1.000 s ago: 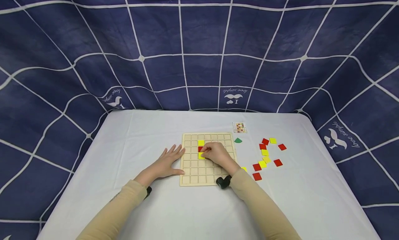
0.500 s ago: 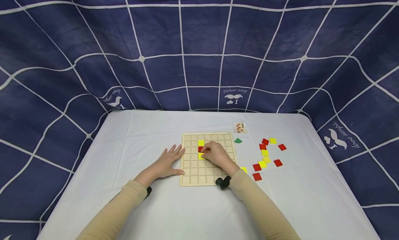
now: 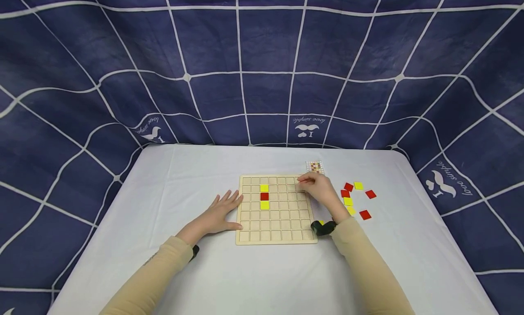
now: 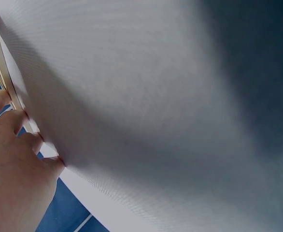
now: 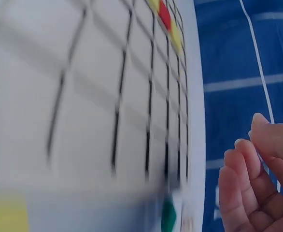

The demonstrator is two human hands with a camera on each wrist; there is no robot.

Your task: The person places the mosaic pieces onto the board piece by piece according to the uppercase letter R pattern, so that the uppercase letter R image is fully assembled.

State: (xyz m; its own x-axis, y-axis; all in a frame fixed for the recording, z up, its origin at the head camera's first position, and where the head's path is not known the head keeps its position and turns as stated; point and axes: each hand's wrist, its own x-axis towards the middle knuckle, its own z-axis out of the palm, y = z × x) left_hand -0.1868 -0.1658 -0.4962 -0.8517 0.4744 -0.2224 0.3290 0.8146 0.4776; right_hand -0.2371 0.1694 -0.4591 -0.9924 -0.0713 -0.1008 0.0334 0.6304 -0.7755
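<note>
My left hand [image 3: 219, 215] lies flat with spread fingers, its fingertips and thumb touching the left edge of a wooden grid board [image 3: 274, 224]. In the left wrist view its fingers [image 4: 33, 140] meet the board's edge. One column of the board holds a yellow square tile [image 3: 264, 187], a red square tile [image 3: 264, 196] and another yellow square tile [image 3: 265, 205]. My right hand [image 3: 321, 190] hovers by the board's upper right corner, fingers loosely bent. No tile shows between its fingers [image 5: 238, 166] in the right wrist view.
Several loose red tiles [image 3: 370, 194] and yellow tiles [image 3: 358, 186] lie on the white table right of the board; my right forearm covers some. A small pattern card [image 3: 314, 166] lies behind the board. A green piece [image 5: 168, 215] sits near the board's corner.
My right hand has left the lower yellow tile and moved right and away from me to the board's upper right corner. That tile stays in its cell. My left hand has not moved.
</note>
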